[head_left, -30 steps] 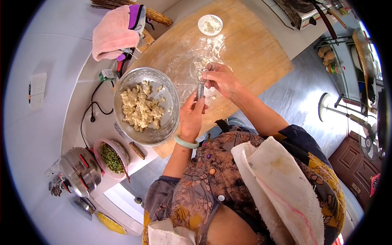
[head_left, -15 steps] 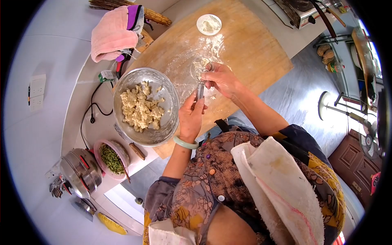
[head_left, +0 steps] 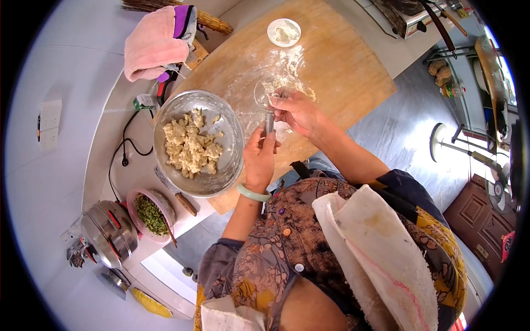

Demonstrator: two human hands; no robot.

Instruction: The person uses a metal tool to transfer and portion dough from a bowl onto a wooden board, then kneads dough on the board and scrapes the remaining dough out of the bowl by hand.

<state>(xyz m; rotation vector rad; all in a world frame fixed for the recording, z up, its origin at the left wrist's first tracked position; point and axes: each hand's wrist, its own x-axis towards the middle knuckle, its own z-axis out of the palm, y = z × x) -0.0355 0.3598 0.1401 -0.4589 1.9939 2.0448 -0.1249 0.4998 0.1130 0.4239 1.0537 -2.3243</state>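
One round-headed utensil [head_left: 269, 124] is held over the near half of the one wooden board [head_left: 342, 60], its handle closed in the left hand's [head_left: 259, 157] fingers, while the right hand's [head_left: 300, 114] fingers curl at its head, how tightly and on what I cannot tell. One metal bowl [head_left: 232, 148] of dough lumps [head_left: 190, 143] overlaps the board's left edge, and one white dish [head_left: 284, 45] sits near its far edge. Toward the desk's [head_left: 142, 172] near left corner stand one pink bowl [head_left: 164, 204] of chopped greens [head_left: 149, 214] and one lidded pot [head_left: 113, 234].
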